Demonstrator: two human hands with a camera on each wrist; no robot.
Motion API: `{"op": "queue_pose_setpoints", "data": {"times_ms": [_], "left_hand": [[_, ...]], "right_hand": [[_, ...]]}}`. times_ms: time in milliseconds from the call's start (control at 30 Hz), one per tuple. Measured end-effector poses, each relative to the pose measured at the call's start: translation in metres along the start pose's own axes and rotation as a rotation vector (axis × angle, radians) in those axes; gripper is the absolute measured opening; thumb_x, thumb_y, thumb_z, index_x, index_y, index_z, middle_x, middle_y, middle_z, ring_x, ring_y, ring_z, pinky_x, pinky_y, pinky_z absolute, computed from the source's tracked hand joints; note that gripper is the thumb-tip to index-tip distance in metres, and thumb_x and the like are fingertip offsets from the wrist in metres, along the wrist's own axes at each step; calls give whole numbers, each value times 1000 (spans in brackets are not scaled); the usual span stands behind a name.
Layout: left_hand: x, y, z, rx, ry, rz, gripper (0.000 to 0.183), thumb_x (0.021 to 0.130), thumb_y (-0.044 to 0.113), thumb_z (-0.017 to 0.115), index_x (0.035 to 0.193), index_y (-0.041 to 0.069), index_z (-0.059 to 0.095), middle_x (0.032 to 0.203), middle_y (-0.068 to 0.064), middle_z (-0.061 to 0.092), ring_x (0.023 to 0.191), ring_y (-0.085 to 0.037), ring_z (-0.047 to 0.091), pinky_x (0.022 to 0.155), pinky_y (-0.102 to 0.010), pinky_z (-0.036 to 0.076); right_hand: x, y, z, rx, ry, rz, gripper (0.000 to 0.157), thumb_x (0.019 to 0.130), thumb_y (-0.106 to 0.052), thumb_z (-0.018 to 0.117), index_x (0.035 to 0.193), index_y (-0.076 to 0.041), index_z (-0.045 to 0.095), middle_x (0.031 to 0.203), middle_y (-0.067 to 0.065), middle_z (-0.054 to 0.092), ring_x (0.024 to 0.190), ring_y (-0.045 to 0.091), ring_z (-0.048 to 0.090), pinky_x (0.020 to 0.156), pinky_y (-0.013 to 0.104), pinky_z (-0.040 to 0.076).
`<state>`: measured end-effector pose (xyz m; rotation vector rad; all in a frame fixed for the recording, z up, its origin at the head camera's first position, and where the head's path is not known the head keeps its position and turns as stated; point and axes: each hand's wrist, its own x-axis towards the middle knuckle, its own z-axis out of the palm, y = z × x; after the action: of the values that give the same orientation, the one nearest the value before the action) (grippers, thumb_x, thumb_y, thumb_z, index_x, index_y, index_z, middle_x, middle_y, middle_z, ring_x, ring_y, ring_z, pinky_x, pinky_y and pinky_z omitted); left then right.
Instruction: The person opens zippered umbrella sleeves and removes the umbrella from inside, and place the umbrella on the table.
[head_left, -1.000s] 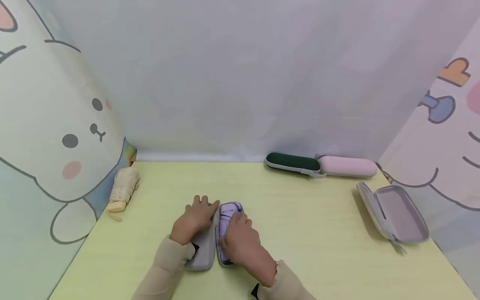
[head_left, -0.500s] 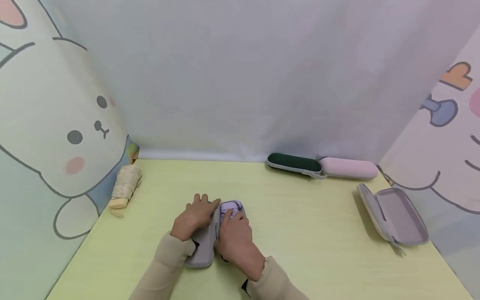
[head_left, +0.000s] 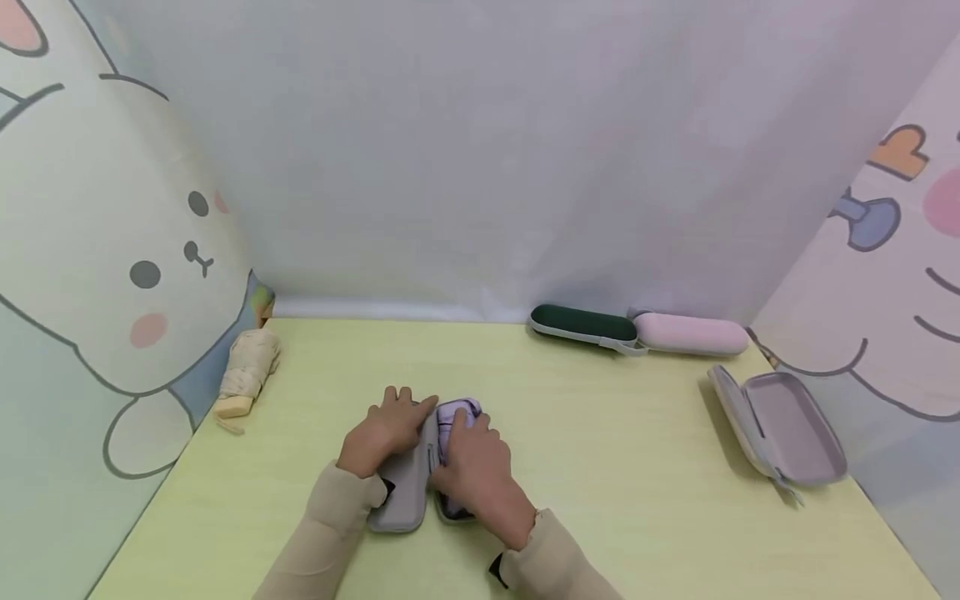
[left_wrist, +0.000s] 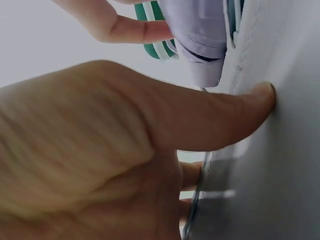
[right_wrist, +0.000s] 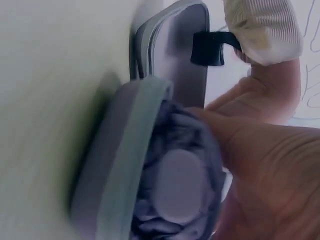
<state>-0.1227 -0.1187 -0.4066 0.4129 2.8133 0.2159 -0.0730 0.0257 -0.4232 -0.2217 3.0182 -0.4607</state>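
Observation:
A grey hard-shell case [head_left: 399, 507] lies unfolded on the table, its two halves side by side. My left hand [head_left: 386, 433] holds the left half: in the left wrist view its thumb presses the inner face while other fingers reach behind the rim. In the right half sits a folded lavender umbrella [head_left: 450, 412], its round end [right_wrist: 180, 185] facing the right wrist camera. Over this umbrella lies my right hand [head_left: 482, 472], thumb at its left side and fingers along its top and right; the palm hides much of it.
A beige folded umbrella [head_left: 249, 365] lies at the table's left edge. Along the back stand a dark green case [head_left: 583, 322] and a pink case [head_left: 692, 333]. Another grey case [head_left: 797, 429] stands unfolded at the right. A printed cloth backdrop [head_left: 480, 167] encloses the table.
My right hand has shifted forward and left along the lavender umbrella, then slightly back, its index finger extending over the top. The left hand stays on the case. The head view sways slightly.

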Motion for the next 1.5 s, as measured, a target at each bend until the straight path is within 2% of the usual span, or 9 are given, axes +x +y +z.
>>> {"op": "queue_pose_setpoints", "data": {"times_ms": [100, 200, 400, 500, 733, 933, 1133, 1333, 1500], "left_hand": [[-2, -1, 2, -6, -6, -10, 53, 97, 6, 54, 148, 15, 44, 130, -27, 45, 119, -43, 38, 82, -57, 43], [-2, 0, 3, -13, -7, -5, 54, 96, 6, 55, 148, 14, 44, 129, -26, 45, 117, -42, 38, 81, -56, 43], [1, -1, 4, -3, -1, 9, 53, 96, 6, 53, 147, 15, 44, 126, -26, 45, 113, -41, 38, 76, -52, 43], [2, -4, 4, 12, 4, 15, 53, 97, 6, 52, 148, 16, 43, 124, -25, 45, 110, -39, 38, 74, -49, 42], [2, -6, 1, -17, -7, 16, 54, 96, 5, 53, 148, 15, 43, 124, -25, 45, 108, -38, 38, 74, -50, 42], [1, -3, -2, -29, -18, 17, 55, 96, 4, 53, 149, 14, 42, 124, -24, 45, 107, -37, 38, 73, -48, 41], [2, -2, -2, -44, -30, 22, 58, 94, 2, 52, 149, 13, 41, 125, -24, 44, 109, -38, 37, 73, -48, 41], [3, -3, -1, -40, -27, 20, 57, 95, 3, 52, 150, 14, 40, 126, -24, 43, 106, -36, 36, 71, -46, 39], [2, -3, -1, -47, -33, 19, 57, 95, 4, 53, 150, 14, 40, 129, -24, 42, 108, -37, 36, 74, -48, 40]], "right_hand": [[3, 9, -8, 153, -51, 14, 92, 68, -43, 77, 140, -1, 38, 107, 23, 55, 71, 29, 55, 51, 37, 43], [2, 22, -24, 279, -89, 40, 87, 68, -38, 73, 141, -4, 37, 105, 18, 55, 71, 26, 54, 54, 34, 44], [-4, 57, -49, 377, -66, 118, 79, 69, -34, 69, 139, -13, 38, 109, 13, 54, 76, 24, 56, 56, 31, 46], [-7, 79, -56, 353, -29, 168, 80, 71, -34, 69, 140, -13, 36, 113, 16, 53, 78, 24, 57, 57, 31, 46], [-10, 141, -56, 207, 29, 243, 82, 75, -34, 68, 141, -3, 32, 114, 24, 50, 80, 28, 56, 58, 34, 44], [-13, 191, -61, 136, 27, 297, 86, 77, -36, 67, 141, 4, 27, 114, 30, 46, 80, 33, 55, 57, 38, 43], [-17, 242, -69, 130, 15, 354, 85, 81, -36, 64, 141, 9, 23, 115, 34, 41, 86, 41, 52, 60, 43, 43], [-21, 280, -82, 108, 36, 405, 91, 82, -39, 65, 141, 14, 19, 119, 43, 35, 98, 55, 46, 70, 55, 42], [-28, 301, -88, 88, 38, 453, 93, 84, -42, 64, 140, 15, 17, 119, 46, 29, 99, 59, 40, 70, 60, 39]]}}
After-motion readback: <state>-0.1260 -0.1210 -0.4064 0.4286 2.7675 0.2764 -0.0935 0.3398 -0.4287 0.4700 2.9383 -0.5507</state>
